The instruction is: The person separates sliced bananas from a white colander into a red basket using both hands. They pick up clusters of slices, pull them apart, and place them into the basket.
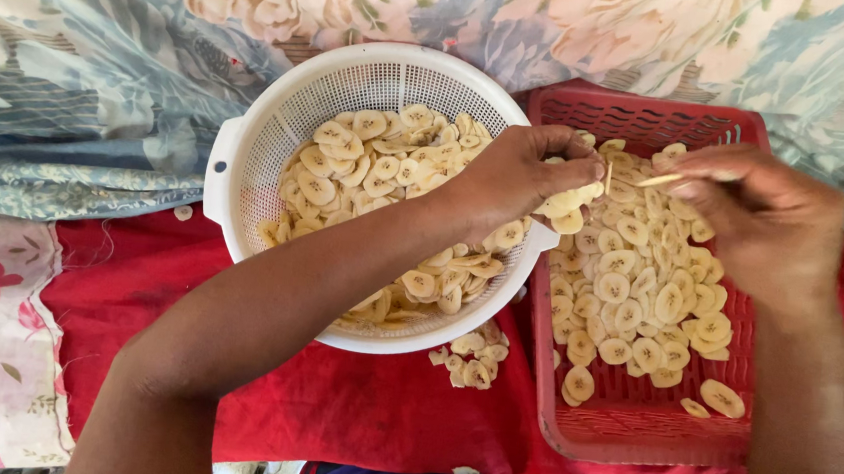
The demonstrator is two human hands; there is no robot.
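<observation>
My left hand (525, 175) reaches across a round white colander (248, 158) full of pale yellow banana slices (378, 163) and grips a small bunch of slices (570, 204) over its right rim. My right hand (770, 219) hovers above a red plastic basket (628, 424) and pinches a thin wooden stick (683, 176) that points left towards the held slices. A layer of loose banana slices (639, 284) covers the upper part of the red basket.
A few slices (472, 361) lie on the red cloth (349, 402) between colander and basket, and one slice (183, 212) lies left of the colander. Floral fabric (84, 70) covers the far side and the left edge.
</observation>
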